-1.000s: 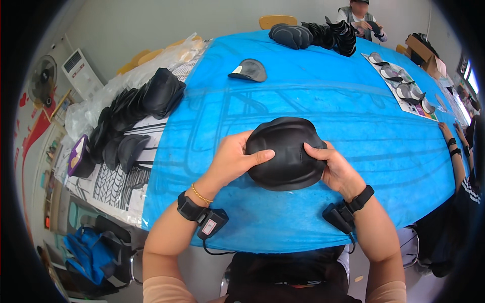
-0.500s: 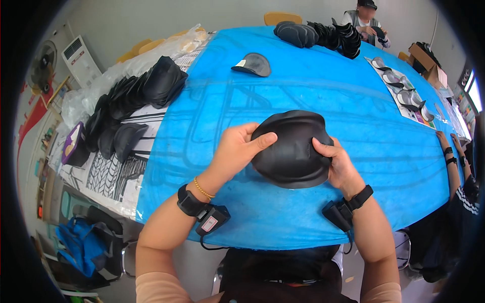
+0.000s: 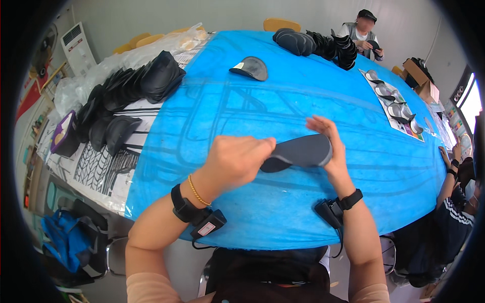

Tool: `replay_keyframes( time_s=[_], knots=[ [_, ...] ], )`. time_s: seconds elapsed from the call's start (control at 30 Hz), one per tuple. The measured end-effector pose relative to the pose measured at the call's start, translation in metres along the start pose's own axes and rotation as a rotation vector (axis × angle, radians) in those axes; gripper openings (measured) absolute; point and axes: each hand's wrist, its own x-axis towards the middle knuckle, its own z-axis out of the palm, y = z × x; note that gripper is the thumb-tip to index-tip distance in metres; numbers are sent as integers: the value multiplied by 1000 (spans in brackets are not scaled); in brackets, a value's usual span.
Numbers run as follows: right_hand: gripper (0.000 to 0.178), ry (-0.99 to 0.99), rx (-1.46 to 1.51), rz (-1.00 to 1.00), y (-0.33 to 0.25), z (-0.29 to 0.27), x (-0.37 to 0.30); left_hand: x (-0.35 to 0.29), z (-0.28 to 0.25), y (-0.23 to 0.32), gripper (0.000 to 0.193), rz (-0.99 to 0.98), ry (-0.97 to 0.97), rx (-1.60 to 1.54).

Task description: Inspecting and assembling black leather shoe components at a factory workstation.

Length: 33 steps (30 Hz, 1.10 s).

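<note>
Above the blue-covered table, a black curved moulded piece (image 3: 305,150), shaped like a cap brim, is turned nearly edge-on. My left hand (image 3: 236,160) is closed on its left end, knuckles up. Its right end lies against the palm of my right hand (image 3: 333,149), whose fingers reach up beyond the piece; the right thumb is mostly hidden. Farther off, a similar dark grey curved piece (image 3: 254,69) with a pale patch lies on the blue cover.
Stacked black curved pieces (image 3: 161,78) lie on the left, near a purple-edged box (image 3: 63,132). More stacks (image 3: 298,43) stand at the far edge. At right, grey curved pieces (image 3: 401,112) rest on a printed sheet. A co-worker (image 3: 365,35) sits at the far side; another person's arms (image 3: 447,171) are at right.
The black curved piece has been tilted from broad side to nearly edge-on. My left hand has rolled over with its knuckles up, and my right fingers have stretched upward.
</note>
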Motion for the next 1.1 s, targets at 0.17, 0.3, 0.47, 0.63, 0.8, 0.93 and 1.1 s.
replay_keyframes(
  time_s=[0.17, 0.3, 0.47, 0.63, 0.8, 0.93, 1.1],
  knots=[
    [43, 55, -375, -282, -17, -5, -1, 6, -3, 3, 10, 307, 161, 107],
    [32, 70, -548, -388, -18, -9, -2, 11, -6, 8, 11, 356, 122, 75],
    [30, 94, -514, -358, -18, -8, -4, 14, -10, 11, 12, 414, 11, -8],
    [27, -131, -309, -297, -6, -9, -4, 12, -15, 24, 13, 400, -2, 31],
    [24, -235, -254, -306, -10, -7, -5, 15, -26, 49, 15, 456, -68, 51],
    [23, -97, -270, -409, -8, -12, -6, 22, -28, 33, 22, 443, -32, 13],
    [26, 117, -462, -547, -21, -8, -4, 22, -15, 22, 49, -165, 193, -276]
  ],
)
